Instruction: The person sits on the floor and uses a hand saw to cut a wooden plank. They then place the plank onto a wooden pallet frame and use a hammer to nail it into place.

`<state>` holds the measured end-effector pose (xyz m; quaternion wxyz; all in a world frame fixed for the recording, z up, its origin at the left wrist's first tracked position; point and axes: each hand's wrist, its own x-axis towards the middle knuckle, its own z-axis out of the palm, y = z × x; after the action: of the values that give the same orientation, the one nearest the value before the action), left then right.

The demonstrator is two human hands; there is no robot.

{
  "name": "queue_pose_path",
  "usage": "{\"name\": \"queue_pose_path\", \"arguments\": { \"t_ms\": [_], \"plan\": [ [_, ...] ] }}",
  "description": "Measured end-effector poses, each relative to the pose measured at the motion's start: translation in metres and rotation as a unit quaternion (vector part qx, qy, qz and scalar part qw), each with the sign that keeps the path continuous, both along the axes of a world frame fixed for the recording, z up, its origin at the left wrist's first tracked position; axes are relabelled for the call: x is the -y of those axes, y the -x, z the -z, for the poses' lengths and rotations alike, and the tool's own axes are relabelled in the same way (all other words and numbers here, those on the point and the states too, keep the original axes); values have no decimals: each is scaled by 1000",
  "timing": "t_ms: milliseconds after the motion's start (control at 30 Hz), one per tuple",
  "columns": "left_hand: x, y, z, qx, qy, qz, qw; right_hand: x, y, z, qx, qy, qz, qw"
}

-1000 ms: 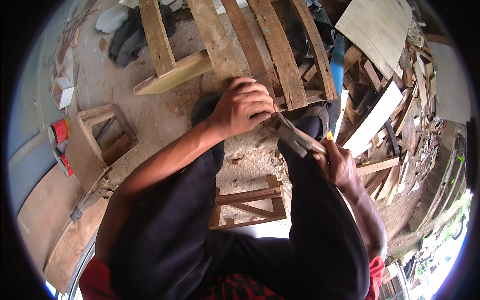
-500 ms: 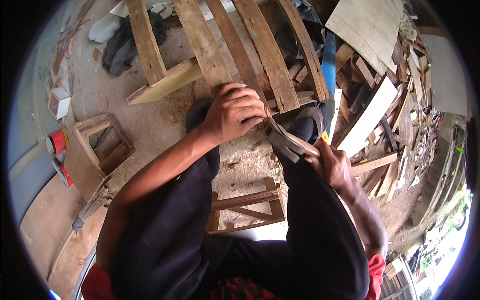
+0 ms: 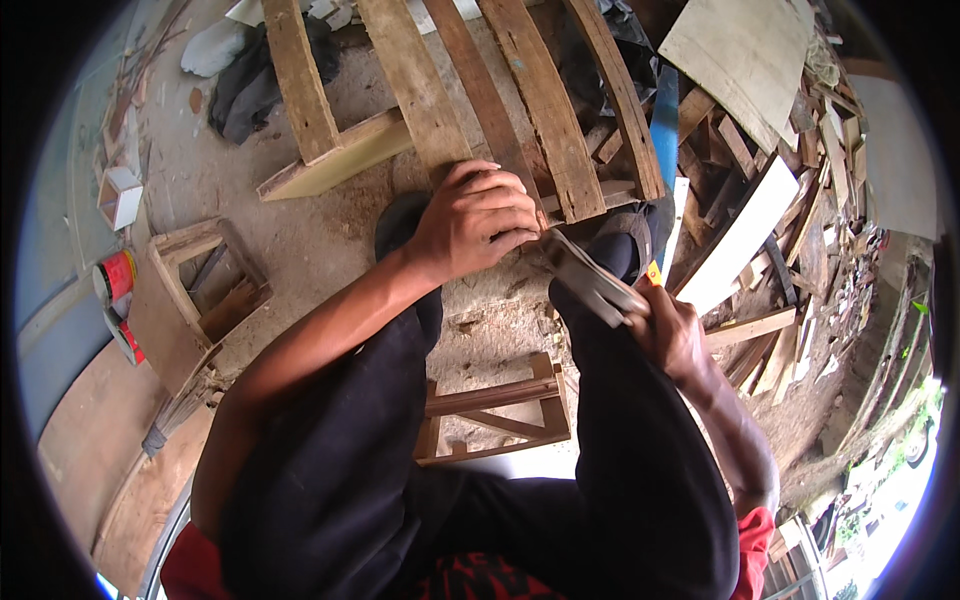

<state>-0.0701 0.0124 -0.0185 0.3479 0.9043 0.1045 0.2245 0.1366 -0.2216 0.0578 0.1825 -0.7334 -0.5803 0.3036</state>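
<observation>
My left hand (image 3: 478,218) is closed over the near ends of two wooden slats, a pale wide one (image 3: 415,85) and a narrower reddish-brown one (image 3: 488,90). Its thumb and fingertips meet beside the reddish-brown slat's end; anything small pinched there is too hidden to make out. In my right hand (image 3: 672,330) is a hammer (image 3: 585,275), gripped by its handle. The blurred metal head lies just right of my left fingertips, above my right leg.
More slats (image 3: 545,110) run away from me across a cross board (image 3: 335,158). A blue handsaw blade (image 3: 664,125) stands at their right, beside heaped wood scraps (image 3: 730,160). A small wooden frame (image 3: 495,400) lies between my legs, and a wooden box (image 3: 205,290) sits left.
The hammer has turned slightly and its head has dipped a little toward me, now more blurred. My left hand keeps its place on the slats.
</observation>
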Motion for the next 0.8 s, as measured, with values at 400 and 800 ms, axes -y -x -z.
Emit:
{"name": "queue_pose_path", "arguments": {
  "t_ms": [400,800],
  "plan": [
    [0,0,2,14,-5,0,1000,8,-1,4,-15,12,6,1000],
    [0,1,4,31,-2,-1,1000,-2,3,-3,17,-3,-27,1000]
  ]
}}
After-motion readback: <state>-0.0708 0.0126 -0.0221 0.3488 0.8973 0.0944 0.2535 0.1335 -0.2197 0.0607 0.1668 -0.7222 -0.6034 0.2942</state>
